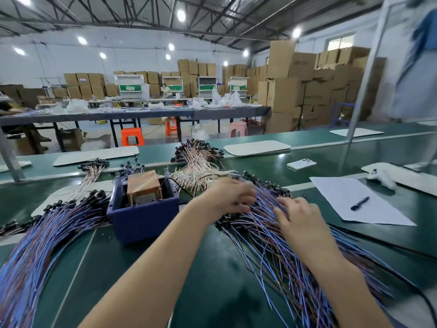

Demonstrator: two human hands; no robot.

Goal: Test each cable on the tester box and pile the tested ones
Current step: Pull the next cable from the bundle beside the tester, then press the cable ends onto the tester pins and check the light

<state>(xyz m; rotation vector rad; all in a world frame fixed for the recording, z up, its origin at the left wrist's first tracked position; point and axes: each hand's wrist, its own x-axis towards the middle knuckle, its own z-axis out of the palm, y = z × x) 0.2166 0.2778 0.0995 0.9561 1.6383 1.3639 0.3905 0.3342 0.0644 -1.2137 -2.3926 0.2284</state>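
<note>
Cables: two blue piles; one tester box; left hand, right hand on right pile, grip unclear.

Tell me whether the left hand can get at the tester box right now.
Probably yes: the left hand is on the cable pile right beside the tester box, and nothing stands between them.

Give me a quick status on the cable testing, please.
Left hand and right hand in the right cable pile, grip unclear. Tester box untouched. Another cable pile left of it.
</note>
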